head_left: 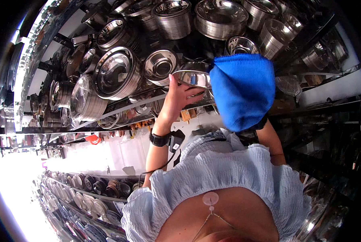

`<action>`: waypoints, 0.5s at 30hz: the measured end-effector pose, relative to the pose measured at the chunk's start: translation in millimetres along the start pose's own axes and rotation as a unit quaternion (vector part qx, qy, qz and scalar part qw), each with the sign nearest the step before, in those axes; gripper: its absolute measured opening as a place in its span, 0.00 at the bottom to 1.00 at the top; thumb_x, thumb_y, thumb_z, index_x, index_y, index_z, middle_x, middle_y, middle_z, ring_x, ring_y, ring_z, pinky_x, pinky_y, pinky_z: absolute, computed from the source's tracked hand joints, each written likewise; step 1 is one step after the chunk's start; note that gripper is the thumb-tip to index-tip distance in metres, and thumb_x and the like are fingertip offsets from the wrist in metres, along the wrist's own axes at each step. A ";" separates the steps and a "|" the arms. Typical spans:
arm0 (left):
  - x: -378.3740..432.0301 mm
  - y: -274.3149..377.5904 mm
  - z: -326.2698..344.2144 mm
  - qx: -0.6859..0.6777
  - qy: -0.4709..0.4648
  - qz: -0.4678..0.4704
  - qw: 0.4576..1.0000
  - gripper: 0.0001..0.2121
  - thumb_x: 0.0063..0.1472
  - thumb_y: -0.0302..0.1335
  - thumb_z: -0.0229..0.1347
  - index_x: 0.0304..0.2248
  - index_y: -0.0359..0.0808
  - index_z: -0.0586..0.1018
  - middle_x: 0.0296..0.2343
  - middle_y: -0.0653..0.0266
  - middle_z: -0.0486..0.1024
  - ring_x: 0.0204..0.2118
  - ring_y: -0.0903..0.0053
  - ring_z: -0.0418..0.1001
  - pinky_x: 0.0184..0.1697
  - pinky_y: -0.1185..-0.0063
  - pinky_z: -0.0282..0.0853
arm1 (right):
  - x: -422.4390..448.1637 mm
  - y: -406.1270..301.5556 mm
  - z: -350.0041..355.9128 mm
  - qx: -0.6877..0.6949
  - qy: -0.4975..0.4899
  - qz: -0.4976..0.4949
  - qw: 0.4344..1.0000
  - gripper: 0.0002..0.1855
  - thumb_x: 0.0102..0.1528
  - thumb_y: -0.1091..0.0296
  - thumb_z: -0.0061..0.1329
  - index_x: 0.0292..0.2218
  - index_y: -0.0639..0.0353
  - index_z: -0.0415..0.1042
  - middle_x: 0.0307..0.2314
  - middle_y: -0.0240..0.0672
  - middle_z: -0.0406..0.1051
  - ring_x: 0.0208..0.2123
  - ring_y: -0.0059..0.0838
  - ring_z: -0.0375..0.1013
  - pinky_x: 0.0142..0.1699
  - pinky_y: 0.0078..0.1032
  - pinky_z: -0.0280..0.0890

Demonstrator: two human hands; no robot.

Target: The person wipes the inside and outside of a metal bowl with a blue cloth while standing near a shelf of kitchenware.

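Observation:
My left hand grips the near left side of a shiny stainless steel bowl, with the thumb at its rim and the other fingers spread along its side. A bright blue cloth hangs over the bowl's right end and hides my right hand; only the forearm and part of a dark wristband show below it. Whether the right hand grips the cloth or the bowl cannot be seen. A stack of small steel bowls stands just left of the held bowl. Another steel bowl sits behind the cloth.
Stacks of large steel basins line the shelf ahead. More stacked basins stand to the left, beside plastic-wrapped ones. The shelf's metal front edge runs below them. Racks of plates are at the lower left.

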State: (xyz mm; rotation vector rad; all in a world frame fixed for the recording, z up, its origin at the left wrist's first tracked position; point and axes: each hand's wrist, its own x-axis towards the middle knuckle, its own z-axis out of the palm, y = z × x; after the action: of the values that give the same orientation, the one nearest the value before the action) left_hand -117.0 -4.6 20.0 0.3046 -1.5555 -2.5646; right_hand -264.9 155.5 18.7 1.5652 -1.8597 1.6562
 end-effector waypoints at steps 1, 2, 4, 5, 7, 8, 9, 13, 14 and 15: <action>2.7 4.1 11.0 -0.040 0.008 0.031 0.999 0.36 0.57 0.57 0.28 0.53 0.33 0.51 0.49 0.50 0.58 0.50 0.59 0.60 0.50 0.62 0.59 | 6.3 -6.1 -0.9 0.037 0.009 0.004 0.999 0.14 0.43 0.69 0.55 0.33 0.61 0.70 0.31 0.34 0.69 0.34 0.26 0.68 0.41 0.24 0.62; 3.9 5.8 17.8 -0.080 0.016 0.062 0.995 0.36 0.57 0.57 0.28 0.54 0.36 0.48 0.51 0.53 0.54 0.51 0.58 0.58 0.51 0.59 0.57 | 11.6 -9.6 -1.3 0.060 0.015 0.002 0.998 0.15 0.43 0.69 0.55 0.34 0.61 0.69 0.32 0.34 0.69 0.34 0.27 0.68 0.41 0.25 0.62; 7.7 -2.2 14.0 -0.154 -0.012 0.092 0.984 0.34 0.57 0.56 0.31 0.56 0.45 0.38 0.54 0.58 0.46 0.53 0.57 0.53 0.51 0.55 0.53 | 21.5 -10.2 0.2 0.098 0.019 -0.001 0.995 0.16 0.43 0.69 0.55 0.35 0.61 0.69 0.33 0.36 0.68 0.36 0.29 0.67 0.42 0.26 0.62; 9.9 -3.4 15.0 -0.112 -0.003 0.120 0.986 0.33 0.58 0.54 0.33 0.55 0.48 0.36 0.54 0.58 0.45 0.53 0.58 0.53 0.51 0.54 0.53 | 24.4 -13.5 -1.2 0.104 0.019 -0.002 0.994 0.17 0.43 0.69 0.55 0.36 0.61 0.69 0.34 0.36 0.68 0.36 0.30 0.67 0.43 0.26 0.61; 12.7 1.4 19.7 -0.068 0.017 0.128 0.989 0.34 0.59 0.47 0.41 0.55 0.54 0.31 0.53 0.58 0.46 0.54 0.61 0.51 0.51 0.54 0.51 | 26.1 -17.2 -3.0 0.122 0.016 -0.005 0.992 0.18 0.43 0.69 0.55 0.37 0.61 0.68 0.35 0.37 0.67 0.38 0.32 0.67 0.44 0.27 0.61; 15.0 1.9 18.9 -0.069 0.017 0.128 0.989 0.34 0.59 0.47 0.41 0.55 0.54 0.31 0.53 0.58 0.46 0.54 0.61 0.51 0.51 0.54 0.51 | 22.1 -14.9 0.0 0.132 0.012 0.001 0.991 0.19 0.43 0.69 0.55 0.38 0.61 0.68 0.36 0.38 0.67 0.38 0.33 0.67 0.45 0.28 0.61; 18.7 2.3 17.3 -0.091 0.034 0.156 0.983 0.35 0.58 0.45 0.43 0.55 0.54 0.30 0.53 0.58 0.46 0.54 0.62 0.50 0.51 0.54 0.51 | 17.6 -12.1 3.8 0.144 0.010 0.000 0.990 0.20 0.42 0.68 0.55 0.38 0.61 0.68 0.36 0.38 0.67 0.39 0.33 0.66 0.45 0.28 0.61; 26.0 3.2 23.3 -0.099 0.099 0.247 0.959 0.38 0.55 0.41 0.46 0.56 0.54 0.32 0.55 0.59 0.42 0.56 0.66 0.47 0.55 0.62 0.49 | 4.1 -21.6 16.2 0.104 -0.019 -0.003 0.994 0.20 0.42 0.70 0.54 0.38 0.61 0.64 0.39 0.41 0.64 0.41 0.37 0.65 0.47 0.32 0.59; 26.8 6.1 29.5 -0.059 0.103 0.286 0.951 0.37 0.55 0.42 0.46 0.57 0.54 0.33 0.56 0.59 0.39 0.57 0.66 0.45 0.55 0.65 0.48 | 1.5 -24.0 20.5 0.114 0.012 -0.030 0.993 0.20 0.42 0.71 0.54 0.38 0.60 0.63 0.39 0.40 0.64 0.41 0.38 0.65 0.47 0.32 0.59; 24.3 11.8 38.4 -0.059 0.090 0.272 0.956 0.36 0.55 0.41 0.45 0.57 0.49 0.37 0.57 0.58 0.35 0.58 0.68 0.41 0.56 0.69 0.47 | -2.6 -17.2 26.6 0.106 0.024 -0.071 0.992 0.22 0.42 0.71 0.54 0.39 0.59 0.62 0.38 0.40 0.64 0.41 0.39 0.65 0.47 0.32 0.59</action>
State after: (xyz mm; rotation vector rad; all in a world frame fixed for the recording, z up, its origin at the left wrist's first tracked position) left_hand -149.6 17.9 45.1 0.0756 -1.2059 -2.1208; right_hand -238.0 138.6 17.8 1.6776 -1.5516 1.8589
